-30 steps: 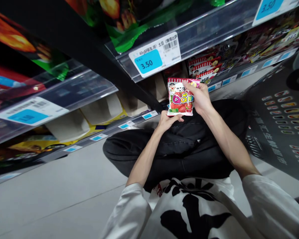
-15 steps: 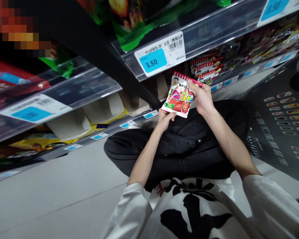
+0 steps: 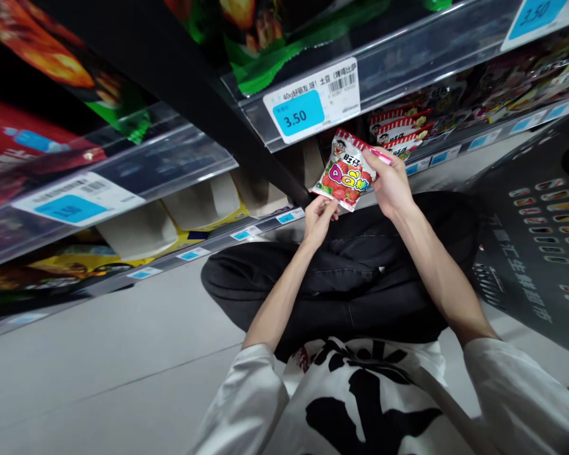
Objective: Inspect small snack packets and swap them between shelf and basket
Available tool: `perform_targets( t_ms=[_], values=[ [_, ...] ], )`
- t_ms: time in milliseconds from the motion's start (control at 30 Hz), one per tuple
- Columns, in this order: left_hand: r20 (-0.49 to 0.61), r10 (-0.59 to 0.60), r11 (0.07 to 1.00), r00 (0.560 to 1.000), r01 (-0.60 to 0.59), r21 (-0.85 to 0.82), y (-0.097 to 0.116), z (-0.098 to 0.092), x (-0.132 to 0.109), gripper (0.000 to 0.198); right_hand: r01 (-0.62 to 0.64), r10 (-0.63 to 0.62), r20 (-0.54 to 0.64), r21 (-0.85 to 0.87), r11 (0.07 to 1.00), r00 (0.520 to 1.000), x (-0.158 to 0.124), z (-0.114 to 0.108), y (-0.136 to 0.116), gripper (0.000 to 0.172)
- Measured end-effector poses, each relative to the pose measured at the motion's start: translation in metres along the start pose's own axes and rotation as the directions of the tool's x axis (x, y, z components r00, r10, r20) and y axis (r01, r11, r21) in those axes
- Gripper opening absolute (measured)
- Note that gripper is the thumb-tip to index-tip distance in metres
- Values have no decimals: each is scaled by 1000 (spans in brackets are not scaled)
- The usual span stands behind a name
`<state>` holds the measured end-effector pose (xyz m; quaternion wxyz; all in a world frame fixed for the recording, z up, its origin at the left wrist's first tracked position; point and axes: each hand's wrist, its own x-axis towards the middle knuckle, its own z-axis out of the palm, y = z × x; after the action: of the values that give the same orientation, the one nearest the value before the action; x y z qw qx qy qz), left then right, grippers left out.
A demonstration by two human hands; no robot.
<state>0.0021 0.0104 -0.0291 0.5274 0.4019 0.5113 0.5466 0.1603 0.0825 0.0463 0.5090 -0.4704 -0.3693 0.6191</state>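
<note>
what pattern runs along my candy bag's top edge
The bag has red and white stripes there; head view.

floor: pale tiles [image 3: 123, 335], thin seam | shelving: black upright post [image 3: 199, 76], clear-fronted shelf edge [image 3: 408, 63] | light: reflections along plastic

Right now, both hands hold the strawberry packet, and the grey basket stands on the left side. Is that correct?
Not the side: in the head view, the grey basket stands on the right side. The left hand and right hand do hold the strawberry packet.
</note>
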Motion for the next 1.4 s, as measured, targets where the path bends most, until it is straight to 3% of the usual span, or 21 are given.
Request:
perform_targets(
  t_ms=[200,533,733,833,1000,1133,1300,1400],
  values=[
    [-75,23,999,997,-20,41,0,1,2,48,-18,18,-10,19,1000,1000,-2,1,0,46],
    [-80,128,991,989,-124,46,-3,-1,-1,39,114,-113,-38,31,993,993,-6,13,-4,54],
    [106,235,951,966,-251,179,12,0,-13,23,-6,3,39,79,997,999,4,-4,-12,58],
    [213,337,890,917,-384,246,20,4,-20,14,-52,36,148,108,993,988,13,-15,-11,57],
    [237,493,761,837,-546,349,17,8,-35,8,-122,92,219,129,984,971,18,-18,-9,56],
    [414,463,672,783,-615,411,12,11,-51,12,-188,156,253,107,976,955,11,-13,-16,60],
    [675,420,549,607,-762,344,9,19,-64,25,-208,190,226,56,977,955,0,-7,-23,57],
    [727,388,509,566,-789,344,8,20,-64,28,-211,206,172,11,978,963,-3,-5,-24,56]
  ],
)
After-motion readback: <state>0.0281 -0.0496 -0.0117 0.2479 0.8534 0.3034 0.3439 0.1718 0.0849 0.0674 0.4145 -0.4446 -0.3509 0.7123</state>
